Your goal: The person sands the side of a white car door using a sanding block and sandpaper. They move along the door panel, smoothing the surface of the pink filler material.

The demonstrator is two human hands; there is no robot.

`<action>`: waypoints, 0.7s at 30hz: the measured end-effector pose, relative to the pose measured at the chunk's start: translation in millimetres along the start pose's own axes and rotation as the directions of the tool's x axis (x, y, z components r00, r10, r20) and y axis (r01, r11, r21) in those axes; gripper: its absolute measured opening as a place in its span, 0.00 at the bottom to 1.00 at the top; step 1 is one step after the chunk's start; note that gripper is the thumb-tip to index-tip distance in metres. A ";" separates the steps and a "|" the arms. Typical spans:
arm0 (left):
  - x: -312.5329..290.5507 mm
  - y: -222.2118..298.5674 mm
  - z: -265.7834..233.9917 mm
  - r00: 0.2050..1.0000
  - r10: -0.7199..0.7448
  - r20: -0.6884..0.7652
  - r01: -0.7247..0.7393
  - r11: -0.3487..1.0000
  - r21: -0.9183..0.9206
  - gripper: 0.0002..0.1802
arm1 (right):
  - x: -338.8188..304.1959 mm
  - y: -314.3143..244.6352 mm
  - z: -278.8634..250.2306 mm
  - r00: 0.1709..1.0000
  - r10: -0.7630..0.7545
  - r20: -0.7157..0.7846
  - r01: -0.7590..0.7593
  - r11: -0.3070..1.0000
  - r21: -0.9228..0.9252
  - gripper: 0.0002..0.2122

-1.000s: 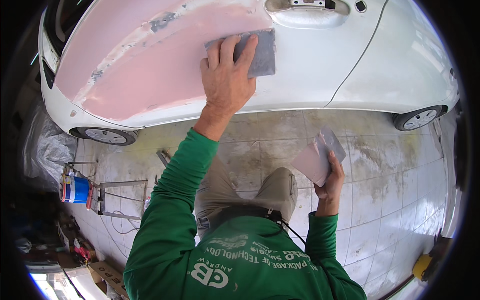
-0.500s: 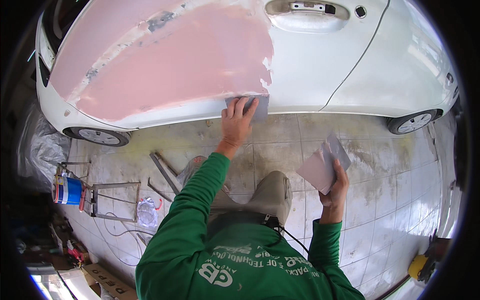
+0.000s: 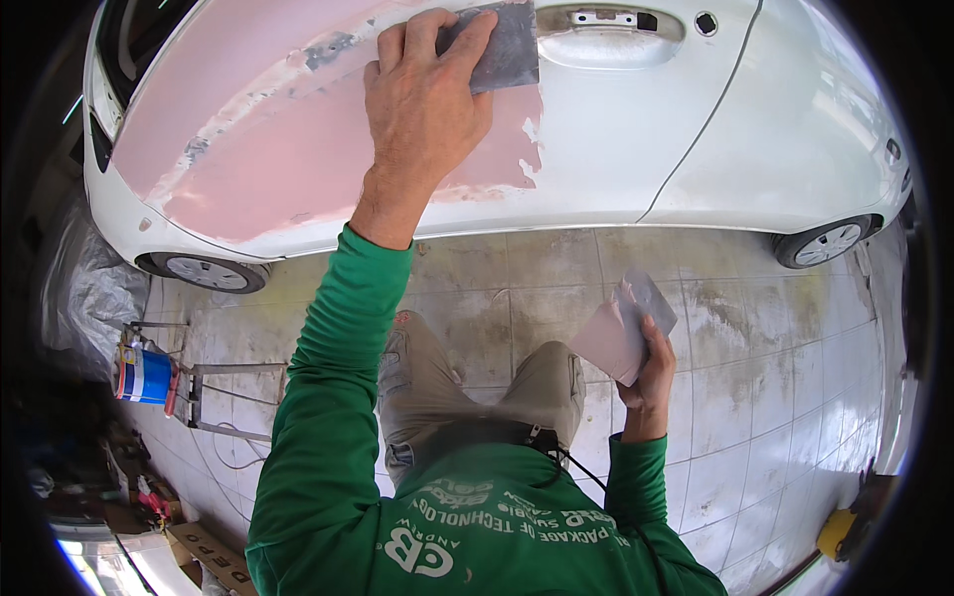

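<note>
My left hand (image 3: 427,109) is stretched far forward to the white car's side panel (image 3: 616,149). Its fingers press a flat dark grey putty spreader (image 3: 512,50) against the right part of a broad pink filler patch (image 3: 278,149), left of the door handle recess (image 3: 611,38). Above the floor, my right hand (image 3: 651,370) grips a flat grey plate (image 3: 653,298) by its near edge. Pink putty (image 3: 609,341) covers much of that plate. Whether it is one plate or two stacked together, I cannot tell.
At the left, a blue can (image 3: 149,377) sits by a low metal frame (image 3: 234,369), with a cable on the tiles. Crumpled plastic sheeting (image 3: 84,298) lies near one wheel (image 3: 212,273). A cardboard box (image 3: 209,556) is at lower left, a yellow object (image 3: 835,534) at lower right.
My left hand has moved up the panel with the spreader, from the lower edge of the pink patch to near handle height. My right hand with the plate has shifted slightly left.
</note>
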State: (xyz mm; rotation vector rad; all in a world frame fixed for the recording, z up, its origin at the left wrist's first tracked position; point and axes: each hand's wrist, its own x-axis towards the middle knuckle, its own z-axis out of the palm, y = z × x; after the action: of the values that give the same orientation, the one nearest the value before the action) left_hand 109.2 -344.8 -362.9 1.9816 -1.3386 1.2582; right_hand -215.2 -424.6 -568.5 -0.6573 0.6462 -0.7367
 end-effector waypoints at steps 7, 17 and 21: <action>-112.9 39.7 58.3 0.980 -0.056 0.193 0.066 0.997 -0.044 0.45 | 2.2 1.0 -9.4 0.999 0.019 -0.046 -0.019 1.000 -0.001 0.21; -208.0 46.3 95.9 0.826 -0.116 0.551 0.186 0.980 -0.073 0.46 | 4.2 -9.0 -12.7 1.000 -0.003 0.011 0.003 1.000 -0.023 0.24; -99.0 32.4 21.4 0.973 -0.060 0.225 0.091 0.987 -0.129 0.41 | 2.5 -2.6 -19.5 1.000 0.027 0.008 -0.027 1.000 -0.013 0.24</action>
State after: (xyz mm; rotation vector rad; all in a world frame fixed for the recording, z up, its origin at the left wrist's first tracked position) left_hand 78.0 -326.1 -462.9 2.0989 -1.3960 0.9057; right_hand -228.8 -433.9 -579.5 -0.6624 0.6517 -0.7049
